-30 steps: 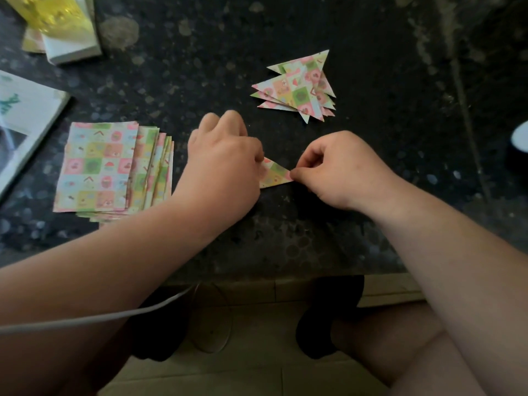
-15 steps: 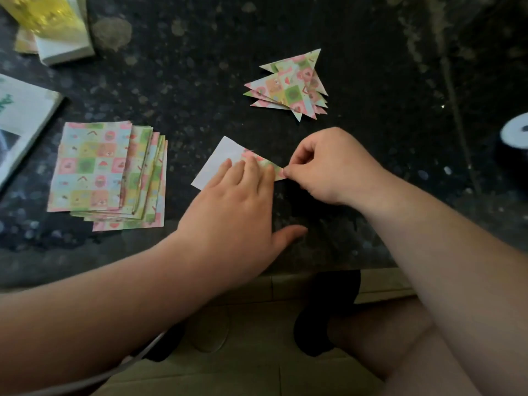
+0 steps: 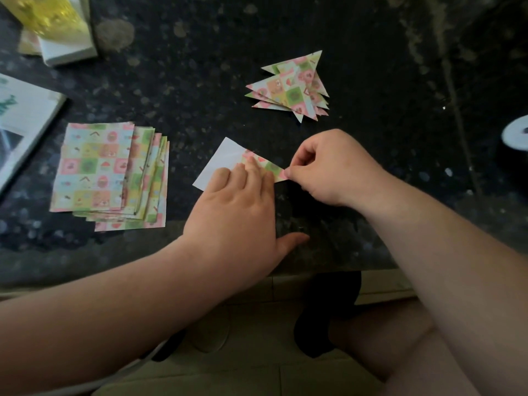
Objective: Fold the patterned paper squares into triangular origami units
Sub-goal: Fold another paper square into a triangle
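Left hand (image 3: 237, 212) now flat — white-backed paper (image 3: 225, 155)

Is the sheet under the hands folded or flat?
Partly folded: the sheet shows white back with a patterned flap over it; left hand presses it, right hand pinches the tip.

Scene is reading dim overall; the dark speckled countertop (image 3: 371, 155) is swallowing most of the light. The left side is getting more light than the right. The yellow packet (image 3: 43, 15) at top left is glaring and losing detail. The white back of the half-folded sheet (image 3: 220, 161) is standing out as the brightest patch mid-frame. Shadow is pooling between the left hand (image 3: 237, 207) and right hand (image 3: 331, 170), and the floor below is sinking into murk. Left fingertips (image 3: 251, 162) are smearing slightly. The wide lens is stretching both forearms toward the bottom corners. Edges are softening: the white disc (image 3: 515, 135) at far right is blurring. Print on the stack of squares (image 3: 91, 170) is staying soft but legible.
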`<state>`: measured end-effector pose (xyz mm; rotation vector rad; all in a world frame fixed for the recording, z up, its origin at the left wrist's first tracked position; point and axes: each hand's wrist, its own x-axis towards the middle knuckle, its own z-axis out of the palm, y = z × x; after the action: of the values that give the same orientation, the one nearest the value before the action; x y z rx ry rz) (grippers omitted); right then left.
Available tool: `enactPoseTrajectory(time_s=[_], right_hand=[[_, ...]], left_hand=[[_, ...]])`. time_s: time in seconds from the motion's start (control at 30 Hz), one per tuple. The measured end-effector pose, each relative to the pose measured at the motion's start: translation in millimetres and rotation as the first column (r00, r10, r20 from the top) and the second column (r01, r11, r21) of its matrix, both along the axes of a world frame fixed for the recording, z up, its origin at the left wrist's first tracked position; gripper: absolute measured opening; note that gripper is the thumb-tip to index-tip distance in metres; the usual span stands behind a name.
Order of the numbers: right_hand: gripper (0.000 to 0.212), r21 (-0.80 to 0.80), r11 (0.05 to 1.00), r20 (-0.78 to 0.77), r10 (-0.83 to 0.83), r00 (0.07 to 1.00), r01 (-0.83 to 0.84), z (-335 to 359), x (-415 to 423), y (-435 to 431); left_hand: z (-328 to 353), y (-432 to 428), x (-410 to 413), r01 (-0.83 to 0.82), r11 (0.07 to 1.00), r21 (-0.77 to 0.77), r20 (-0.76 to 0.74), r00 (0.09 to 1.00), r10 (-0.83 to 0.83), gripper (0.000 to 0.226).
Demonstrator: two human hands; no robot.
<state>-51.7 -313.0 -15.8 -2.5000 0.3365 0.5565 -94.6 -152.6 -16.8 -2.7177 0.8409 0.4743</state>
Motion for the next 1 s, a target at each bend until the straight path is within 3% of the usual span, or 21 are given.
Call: enactPoseTrajectory(time_s=[0.27, 0.53, 0.87, 1.0], right_hand=[[0.012, -0.008, 1.000, 0.009, 0.011, 1.000, -0.011, 0.4, 0.3, 0.4], [0.012, 0.005, 1.000, -0.012, 0.003, 1.000, -0.003, 3.3, -0.5, 2.3], [0.013, 0.007, 1.000, -0.001, 0.012, 1.000, -0.012, 3.4, -1.9, 1.2], [0.016, 0.053, 0.998, -0.061, -0.039, 0.997, 0.042, 8.7, 1.9, -9.2]], left_hand=[[0.4, -1.5, 6.7, 0.038, 0.996, -0.085, -0.036, 0.998, -0.041, 0.108], [-4.0, 0.4, 7.4, 0.066, 0.997, -0.045, -0.064, 0.996, -0.069, 0.117], [-18.5, 4.6, 1.9, 0.049, 0.991, -0.125, -0.091, 0.994, -0.061, 0.121], [-22.5, 0.9, -2.9, 0.019, 0.989, -0.146, -0.086, 0.996, -0.032, 0.121]])
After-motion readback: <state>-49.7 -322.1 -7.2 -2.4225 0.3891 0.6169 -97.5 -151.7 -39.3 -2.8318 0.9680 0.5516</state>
